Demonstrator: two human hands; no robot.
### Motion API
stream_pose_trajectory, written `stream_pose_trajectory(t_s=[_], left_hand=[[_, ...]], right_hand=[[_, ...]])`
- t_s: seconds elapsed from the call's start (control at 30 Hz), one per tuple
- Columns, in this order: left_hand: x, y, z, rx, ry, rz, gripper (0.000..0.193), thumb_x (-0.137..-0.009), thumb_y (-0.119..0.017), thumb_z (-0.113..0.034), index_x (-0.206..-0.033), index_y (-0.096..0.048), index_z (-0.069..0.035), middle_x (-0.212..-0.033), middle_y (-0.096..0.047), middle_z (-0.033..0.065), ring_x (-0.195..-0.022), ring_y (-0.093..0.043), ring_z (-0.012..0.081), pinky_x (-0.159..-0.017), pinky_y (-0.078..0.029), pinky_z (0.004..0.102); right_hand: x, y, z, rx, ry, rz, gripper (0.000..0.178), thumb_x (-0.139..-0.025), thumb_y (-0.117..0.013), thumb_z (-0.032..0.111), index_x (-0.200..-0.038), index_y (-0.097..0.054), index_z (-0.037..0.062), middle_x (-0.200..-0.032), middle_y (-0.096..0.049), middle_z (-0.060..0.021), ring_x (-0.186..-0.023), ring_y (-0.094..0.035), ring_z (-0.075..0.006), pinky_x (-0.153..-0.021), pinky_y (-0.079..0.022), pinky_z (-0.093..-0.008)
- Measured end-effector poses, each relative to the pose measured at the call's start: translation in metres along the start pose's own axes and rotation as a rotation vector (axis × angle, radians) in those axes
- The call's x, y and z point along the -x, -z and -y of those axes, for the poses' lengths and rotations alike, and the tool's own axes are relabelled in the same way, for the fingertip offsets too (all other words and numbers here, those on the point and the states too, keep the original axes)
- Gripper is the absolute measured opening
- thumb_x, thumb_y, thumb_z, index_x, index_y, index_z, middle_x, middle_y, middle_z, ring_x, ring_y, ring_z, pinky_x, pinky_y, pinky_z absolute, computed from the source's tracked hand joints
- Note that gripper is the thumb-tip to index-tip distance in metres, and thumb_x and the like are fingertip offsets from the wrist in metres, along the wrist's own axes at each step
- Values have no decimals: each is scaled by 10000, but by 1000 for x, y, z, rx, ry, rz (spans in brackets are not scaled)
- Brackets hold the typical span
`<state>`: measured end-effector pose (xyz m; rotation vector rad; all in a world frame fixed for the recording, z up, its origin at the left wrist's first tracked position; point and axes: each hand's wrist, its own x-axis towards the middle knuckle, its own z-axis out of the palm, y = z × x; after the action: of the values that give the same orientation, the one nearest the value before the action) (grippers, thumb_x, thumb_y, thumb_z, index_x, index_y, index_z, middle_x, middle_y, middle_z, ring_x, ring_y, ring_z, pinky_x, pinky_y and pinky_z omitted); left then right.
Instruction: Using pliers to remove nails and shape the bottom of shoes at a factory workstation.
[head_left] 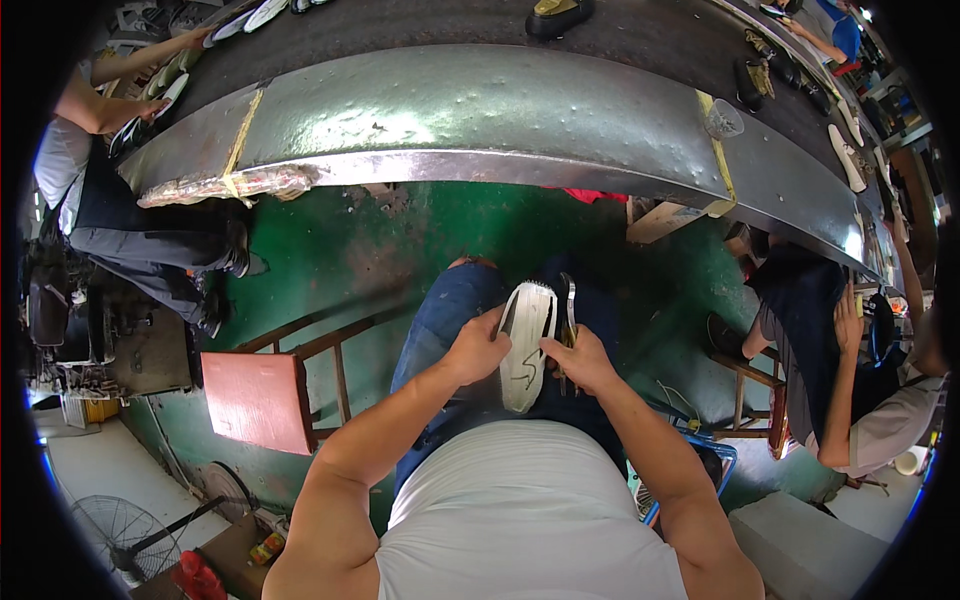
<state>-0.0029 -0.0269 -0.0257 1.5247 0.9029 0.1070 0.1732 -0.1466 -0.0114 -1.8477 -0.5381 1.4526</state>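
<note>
A whitish shoe (524, 350) lies over my lap with its pale underside up, a dark loop of line showing across its lower half. My left hand (479, 348) grips the shoe's left edge, thumb on top and fingers mostly hidden beneath. Closed around a slim metal tool with a curved head, which looks like pincers (570, 296), is my right hand (584, 362). Its thumb touches the shoe's right edge. The tool stands along that same edge, its head near the far end of the shoe; whether its jaws grip anything cannot be made out.
Beyond my knees runs a metal-edged bench (470, 110) with a dark belt carrying shoes (558, 17). A pink-topped stool (256, 400) stands to my left. People sit at both sides, one with a forearm (838, 400) at right. A fan (125, 545) is at lower left.
</note>
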Motion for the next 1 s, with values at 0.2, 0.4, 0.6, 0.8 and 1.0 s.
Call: stream_pose_trajectory(t_s=[0.2, 0.4, 0.6, 0.8, 1.0], left_hand=[[-10, 7, -21, 390, 168, 354, 840, -768, -501, 89, -1565, -308, -96, -1382, -568, 139, -1247, -568, 233, -1057, -430, 334], [4, -24, 22, 468, 88, 309, 937, -770, -632, 10, -1597, -208, -107, -1481, -472, 165, -1354, -472, 248, -1129, -362, 330], [12, -36, 37, 267, 20, 211, 1014, -805, -732, -133, -1579, -93, 11, -1532, -389, 239, -1417, -401, 303, -1180, -293, 342], [15, -45, 39, 165, -16, 203, 974, -825, -642, -87, -1570, -29, 47, -1595, -254, 261, -1467, -313, 311, -1195, -249, 327], [15, -46, 16, 1005, 252, 111, 687, -1015, -366, -290, -1593, -106, -23, -1636, -224, 153, -1478, -287, 254, -1193, -259, 392]], right_hand=[[-3, 23, -3, 302, 42, -8, 304, -785, -687, 124, -1002, -571, -53, -774, -644, -94, -608, -619, -162, -556, -534, -316], [33, 56, -17, 65, 65, -36, 263, -903, -652, 185, -1067, -570, -3, -817, -658, -96, -761, -645, -177, -670, -503, -333], [69, 59, 11, 886, 346, 228, 383, -915, -607, 153, -1232, -541, -51, -993, -677, -202, -932, -681, -290, -787, -539, -385], [59, 36, 54, 1316, 490, 67, 415, -886, -612, 128, -1231, -548, -93, -1059, -675, -236, -998, -670, -360, -866, -539, -444], [38, 34, 72, 1249, 132, 544, 253, -899, -614, 162, -1026, -625, -56, -899, -689, -231, -863, -674, -420, -810, -535, -476]])
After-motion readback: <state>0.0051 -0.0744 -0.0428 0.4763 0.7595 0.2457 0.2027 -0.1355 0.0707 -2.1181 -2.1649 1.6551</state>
